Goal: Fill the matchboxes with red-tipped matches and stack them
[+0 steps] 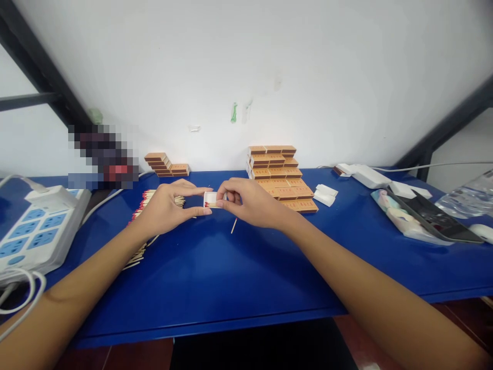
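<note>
Between the thumb and forefinger of my left hand point(169, 205) is the left end of a small white matchbox tray point(210, 197). A few red-tipped matches point(212, 205) lie along its near side. My right hand point(250, 201) is at the tray's right end, its fingertips pinched on the matches and hiding part of them. Just below that hand, a single match point(233, 226) lies on the blue table. Beside and partly behind my left hand spreads a heap of loose matches point(140, 252), many with red heads.
Stepped stacks of orange matchboxes point(285, 190) stand against the wall, with a smaller stack point(157, 162) further left. White empty trays point(325, 194) lie to the right, near a phone point(427, 213). A power strip point(38, 231) with cables sits at left. The blue table point(215, 288) ends in front.
</note>
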### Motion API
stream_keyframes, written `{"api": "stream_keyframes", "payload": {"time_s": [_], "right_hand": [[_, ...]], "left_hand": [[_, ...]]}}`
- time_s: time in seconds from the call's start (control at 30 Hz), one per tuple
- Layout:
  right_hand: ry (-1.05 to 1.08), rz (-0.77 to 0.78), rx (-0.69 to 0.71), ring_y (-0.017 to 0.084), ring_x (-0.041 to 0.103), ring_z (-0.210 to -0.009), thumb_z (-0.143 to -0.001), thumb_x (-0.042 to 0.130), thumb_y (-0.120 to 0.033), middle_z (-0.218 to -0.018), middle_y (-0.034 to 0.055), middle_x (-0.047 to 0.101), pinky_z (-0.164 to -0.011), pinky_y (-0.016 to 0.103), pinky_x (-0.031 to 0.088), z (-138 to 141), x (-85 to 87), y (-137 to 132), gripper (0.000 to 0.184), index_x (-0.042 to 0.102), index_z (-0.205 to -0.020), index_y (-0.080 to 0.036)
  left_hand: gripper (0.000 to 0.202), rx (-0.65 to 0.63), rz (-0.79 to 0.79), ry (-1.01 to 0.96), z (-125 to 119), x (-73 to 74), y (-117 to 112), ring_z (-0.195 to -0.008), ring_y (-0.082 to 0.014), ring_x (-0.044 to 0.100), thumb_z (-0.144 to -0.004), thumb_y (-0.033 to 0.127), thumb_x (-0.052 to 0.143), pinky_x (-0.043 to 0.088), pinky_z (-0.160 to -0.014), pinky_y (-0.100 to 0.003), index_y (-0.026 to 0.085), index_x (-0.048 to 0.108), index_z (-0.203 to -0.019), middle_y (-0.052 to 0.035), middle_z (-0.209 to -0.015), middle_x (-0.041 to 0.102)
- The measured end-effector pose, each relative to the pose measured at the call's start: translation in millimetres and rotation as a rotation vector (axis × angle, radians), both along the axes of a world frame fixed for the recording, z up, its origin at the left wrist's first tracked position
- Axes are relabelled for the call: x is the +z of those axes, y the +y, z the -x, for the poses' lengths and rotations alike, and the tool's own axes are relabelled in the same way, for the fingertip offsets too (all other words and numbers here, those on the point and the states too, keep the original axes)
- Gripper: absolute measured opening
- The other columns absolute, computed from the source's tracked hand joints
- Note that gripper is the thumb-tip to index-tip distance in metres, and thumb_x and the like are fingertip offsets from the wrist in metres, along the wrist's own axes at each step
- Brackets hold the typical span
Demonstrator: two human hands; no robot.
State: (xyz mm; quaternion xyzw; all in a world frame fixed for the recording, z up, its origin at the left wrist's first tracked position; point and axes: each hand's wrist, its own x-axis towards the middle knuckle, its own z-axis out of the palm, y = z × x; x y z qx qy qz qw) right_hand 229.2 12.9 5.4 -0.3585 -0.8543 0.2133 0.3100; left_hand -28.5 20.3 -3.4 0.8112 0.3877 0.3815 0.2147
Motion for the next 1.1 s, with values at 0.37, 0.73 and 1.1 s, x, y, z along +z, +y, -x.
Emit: {"api": "stream_keyframes", "payload": {"time_s": [0.37, 0.73, 1.1], "right_hand": [[-0.17, -0.098, -0.067, 0.015, 0.048, -0.075, -0.103, 0.068, -0.023, -0.088, 0.0015, 0.061, -0.073, 0.032, 0.033, -0.6, 1.5, -3.7, 0.015, 0.068, -0.089, -0.019], [-0.224, -0.083, -0.073, 0.014, 0.051, -0.078, -0.101, 0.072, -0.021, -0.089, 0.0015, 0.062, -0.073, 0.03, 0.034, -4.1, 6.7, -2.4, 0.011, 0.072, -0.091, -0.017], [-0.434, 0.349, 0.18, 0.016, 0.062, -0.083, -0.093, 0.083, -0.024, -0.099, 0.0036, 0.071, -0.071, 0.028, 0.045, -22.5, 8.6, 3.4, 0.006, 0.08, -0.088, -0.021]], "left_hand": [[0.051, -0.018, -0.005, 0.029, 1.0, -3.5, 0.5, -0.092, -0.0245, 0.072, -0.078, 0.056, 0.098, 0.056, -0.079, -0.036, 0.032, 0.089, -0.122, -0.0068, -0.103, 0.081], [0.04, -0.093, 0.009, 0.252, 4.9, -2.0, 3.9, -0.106, -0.0289, 0.072, -0.082, 0.056, 0.093, 0.058, -0.091, -0.042, 0.032, 0.089, -0.114, -0.0061, -0.11, 0.083], [0.035, -0.07, -0.094, 0.446, 11.3, 0.4, 8.8, -0.103, -0.0294, 0.069, -0.084, 0.054, 0.083, 0.055, -0.09, -0.044, 0.027, 0.088, -0.106, -0.0063, -0.105, 0.082]]}}
